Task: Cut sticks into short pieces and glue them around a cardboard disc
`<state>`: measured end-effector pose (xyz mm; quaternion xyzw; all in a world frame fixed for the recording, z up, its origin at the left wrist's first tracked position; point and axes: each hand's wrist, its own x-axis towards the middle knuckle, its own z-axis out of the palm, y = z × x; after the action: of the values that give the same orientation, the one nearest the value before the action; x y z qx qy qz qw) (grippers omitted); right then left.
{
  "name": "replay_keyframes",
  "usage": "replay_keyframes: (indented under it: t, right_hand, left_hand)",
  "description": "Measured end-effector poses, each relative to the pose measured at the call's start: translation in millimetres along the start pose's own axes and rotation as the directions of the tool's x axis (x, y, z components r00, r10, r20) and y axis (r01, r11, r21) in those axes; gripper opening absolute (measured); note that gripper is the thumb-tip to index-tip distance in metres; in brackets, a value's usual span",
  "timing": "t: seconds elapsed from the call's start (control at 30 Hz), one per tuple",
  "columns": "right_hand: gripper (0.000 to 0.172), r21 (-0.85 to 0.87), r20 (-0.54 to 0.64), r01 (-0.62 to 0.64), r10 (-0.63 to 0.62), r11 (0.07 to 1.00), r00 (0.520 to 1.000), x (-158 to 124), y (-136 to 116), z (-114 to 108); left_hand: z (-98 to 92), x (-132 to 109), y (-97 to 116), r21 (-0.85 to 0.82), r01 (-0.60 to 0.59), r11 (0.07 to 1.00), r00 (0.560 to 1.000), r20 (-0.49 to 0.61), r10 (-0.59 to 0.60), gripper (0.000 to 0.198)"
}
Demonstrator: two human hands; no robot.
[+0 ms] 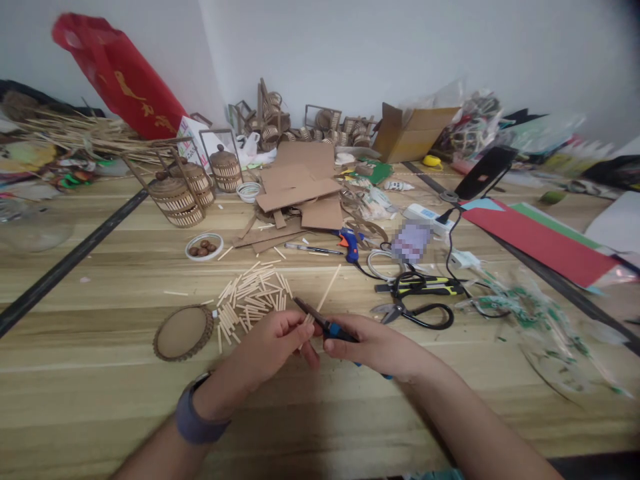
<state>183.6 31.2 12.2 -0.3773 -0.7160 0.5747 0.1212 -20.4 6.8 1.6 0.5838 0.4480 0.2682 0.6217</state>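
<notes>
My left hand (273,343) is closed, pinching a thin wooden stick (329,288) that slants up and away to the right. In my right hand (377,343) is a pair of blue-handled pliers (341,331), its dark jaws reaching left across the stick by my left fingertips. Whether the jaws are closed on the stick I cannot tell. Just beyond my left hand lies a loose pile of short cut sticks (255,293). To the left of it rests a round cardboard disc (184,331) with a braided brown rim.
Black-handled scissors (433,316), a yellow-black cutter (440,287) and a blue glue gun (351,245) lie to the right. Cardboard pieces (300,193) are stacked behind. A dish (220,248) holds brown balls. Small lidded baskets (175,200) stand at the left.
</notes>
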Motion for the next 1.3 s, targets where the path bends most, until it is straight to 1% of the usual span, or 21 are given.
replay_keyframes:
  t: [0.23, 0.33, 0.53, 0.63, 0.87, 0.97, 1.13, 1.23, 1.3]
  right_hand:
    - [0.038, -0.056, -0.002, 0.005, -0.005, 0.998, 1.000, -1, 0, 0]
    - [0.034, -0.086, -0.030, 0.000, -0.003, 0.996, 1.000, 0, -2, 2]
    - [0.021, -0.056, -0.082, -0.014, 0.009, 0.998, 0.997, 2, -4, 8]
    - [0.014, -0.080, -0.128, -0.007, -0.004, 0.997, 0.992, 2, -3, 12]
    - [0.012, -0.174, -0.214, 0.003, -0.041, 0.985, 0.976, 2, -2, 18]
    - [0.015, -0.161, -0.210, 0.012, -0.046, 0.987, 0.977, 4, -1, 18]
    - [0.026, -0.116, -0.164, 0.062, -0.081, 0.991, 0.983, 6, 2, 14]
    - [0.026, -0.069, -0.125, 0.082, -0.090, 0.994, 0.988, 4, 0, 12]
    - [0.025, -0.036, -0.119, 0.089, -0.092, 0.995, 0.989, 3, -3, 11]
  left_hand:
    - [-0.1, 0, 0, -0.011, 0.005, 1.000, 1.000, 0.006, -0.005, 0.032]
    - [-0.1, 1, 2, -0.010, 0.008, 1.000, 1.000, 0.013, -0.008, 0.032]
    - [1.5, -1, 5, -0.021, 0.010, 1.000, 1.000, 0.015, -0.010, 0.034]
    - [1.9, -2, 7, -0.004, 0.010, 1.000, 1.000, 0.010, -0.010, 0.035]
    - [1.2, -5, 9, 0.066, -0.002, 0.998, 1.000, 0.009, 0.001, 0.032]
    - [0.6, -5, 8, 0.074, -0.017, 0.997, 1.000, -0.021, 0.019, 0.029]
    - [-0.7, -6, 6, 0.044, -0.047, 0.998, 0.998, -0.049, 0.049, 0.026]
    - [-0.9, -7, 7, 0.088, -0.050, 0.995, 0.996, -0.064, 0.055, 0.029]
    - [-0.7, -8, 7, 0.107, -0.036, 0.994, 0.997, -0.070, 0.044, 0.031]
